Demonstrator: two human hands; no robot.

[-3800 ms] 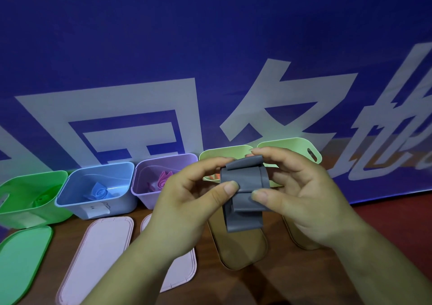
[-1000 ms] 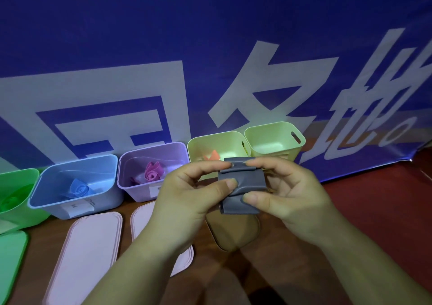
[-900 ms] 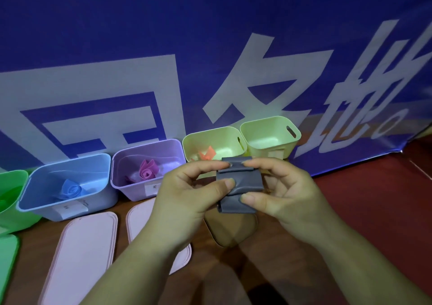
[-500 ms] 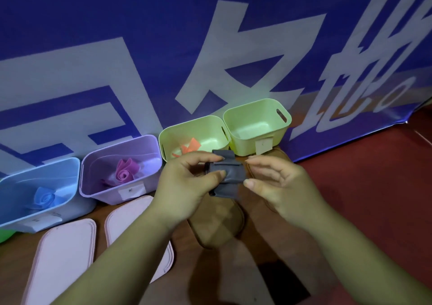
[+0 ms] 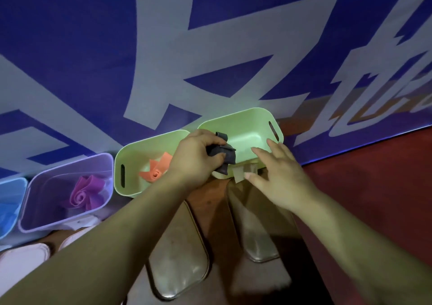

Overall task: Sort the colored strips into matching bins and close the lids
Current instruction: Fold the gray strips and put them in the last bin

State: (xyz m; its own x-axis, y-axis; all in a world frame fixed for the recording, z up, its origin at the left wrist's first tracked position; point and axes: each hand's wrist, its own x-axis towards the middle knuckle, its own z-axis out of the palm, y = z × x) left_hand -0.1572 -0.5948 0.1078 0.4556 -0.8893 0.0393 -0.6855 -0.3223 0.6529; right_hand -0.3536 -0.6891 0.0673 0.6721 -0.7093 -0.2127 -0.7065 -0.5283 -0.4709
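Left hand [image 5: 198,157]: fingers curled tight around the folded grey rubbery strip [image 5: 226,153], held over the near-left rim of the rightmost pale green plastic bin [image 5: 247,122]. One grey loop sticks up past the rim.

Right hand [image 5: 278,178]: fingers straight and spread, holding nothing, tips at that bin's near wall beside a paper label [image 5: 242,173].

Second pale green bin [image 5: 131,155] touches it on the left, with a rolled orange strip [image 5: 155,172] inside. Purple bin [image 5: 58,173] further left holds a magenta strip [image 5: 81,192].

Blue banner [image 5: 93,47] hangs close behind the bins. Tan oval lid [image 5: 180,258] and a second tan lid [image 5: 257,234] lie flat nearer, between the forearms. Red surface [image 5: 374,187] lies open to the right.
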